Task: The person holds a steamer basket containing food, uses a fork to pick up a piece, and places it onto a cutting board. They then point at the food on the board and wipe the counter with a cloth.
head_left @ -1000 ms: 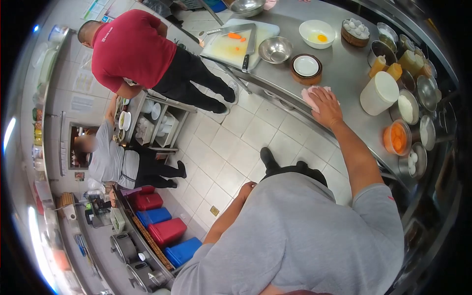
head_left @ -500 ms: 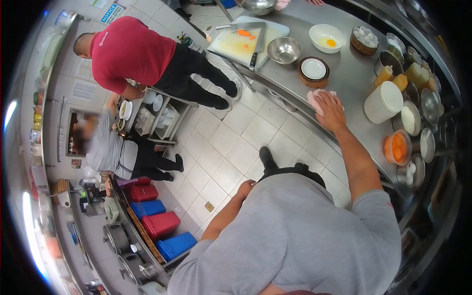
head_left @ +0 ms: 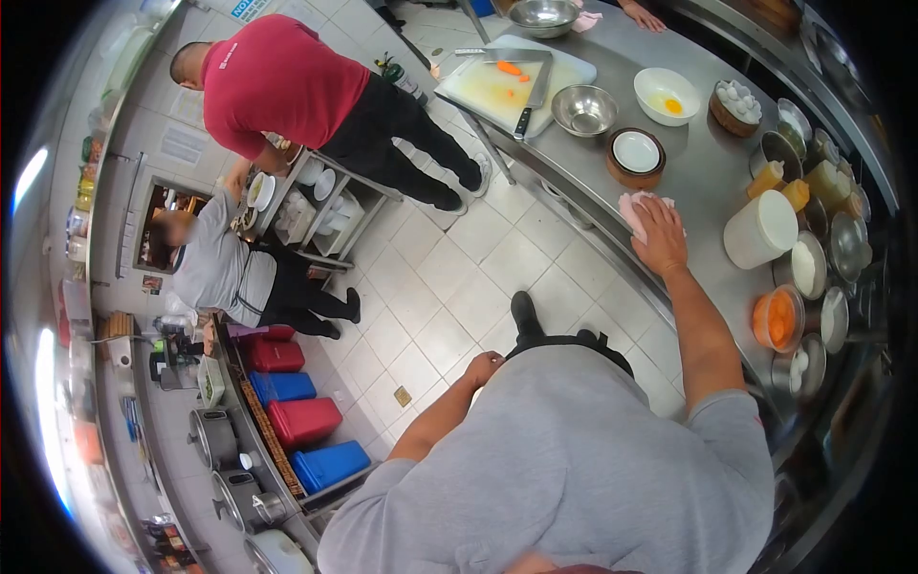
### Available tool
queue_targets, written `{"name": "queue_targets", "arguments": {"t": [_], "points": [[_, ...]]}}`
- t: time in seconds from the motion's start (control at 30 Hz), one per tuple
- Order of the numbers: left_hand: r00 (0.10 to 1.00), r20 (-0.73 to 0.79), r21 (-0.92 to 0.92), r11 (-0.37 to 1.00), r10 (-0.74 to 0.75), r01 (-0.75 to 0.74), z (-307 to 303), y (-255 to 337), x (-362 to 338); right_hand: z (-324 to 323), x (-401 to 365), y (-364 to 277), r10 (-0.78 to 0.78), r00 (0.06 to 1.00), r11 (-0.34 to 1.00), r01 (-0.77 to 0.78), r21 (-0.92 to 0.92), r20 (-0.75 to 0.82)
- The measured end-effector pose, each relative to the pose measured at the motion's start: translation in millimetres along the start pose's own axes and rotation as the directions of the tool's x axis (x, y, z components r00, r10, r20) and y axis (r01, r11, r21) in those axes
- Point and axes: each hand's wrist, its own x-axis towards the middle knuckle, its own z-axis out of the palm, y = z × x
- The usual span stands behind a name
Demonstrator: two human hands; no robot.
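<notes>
My right hand [head_left: 662, 234] presses on a folded pink cloth [head_left: 635, 209] at the near edge of the steel table [head_left: 693, 158], its fingers bent over the cloth. Just beyond it, a small white dish [head_left: 636, 151] sits in a round brown holder. My left hand [head_left: 484, 368] hangs low beside my waist, away from the table; its fingers are too small and partly hidden to read. Farther along the table lie a white cutting board [head_left: 478, 96] with carrot pieces and a knife [head_left: 538, 88], a steel bowl [head_left: 584, 110] and a white bowl [head_left: 666, 96] holding a cracked egg.
Eggs [head_left: 736, 100], a white tub [head_left: 760, 230], yellow bottles and an orange-filled container [head_left: 776, 320] line the table's right side. A co-worker's hand [head_left: 644, 15] rests at the far edge. Two people [head_left: 287, 86] stand at left near shelves; red and blue bins [head_left: 330, 466] are below.
The whole view has shifted slightly, with the table and its objects appearing farther right. My right hand remains on the cloth, and my left hand stays low by my waist.
</notes>
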Motion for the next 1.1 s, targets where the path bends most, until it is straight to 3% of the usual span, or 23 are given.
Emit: {"name": "queue_targets", "arguments": {"t": [0.6, 0.87, 1.1], "points": [[1.000, 0.009, 0.007, 1.000, -0.028, 0.028, 1, -4, -1, -2, 0, -3, 0.014, 1.000, 0.999, -0.013, -0.036, 0.011], [0.994, -0.108, 0.057, 0.998, 0.002, 0.004, 4, -5, -5, 6, 5, -11, -0.084, 0.996, 0.996, 0.084, -0.007, -0.034], [0.997, -0.067, 0.016, 0.999, -0.036, 0.037, 4, -7, -6, 6, 4, -11, 0.005, 0.999, 0.998, -0.002, -0.062, 0.044]]}}
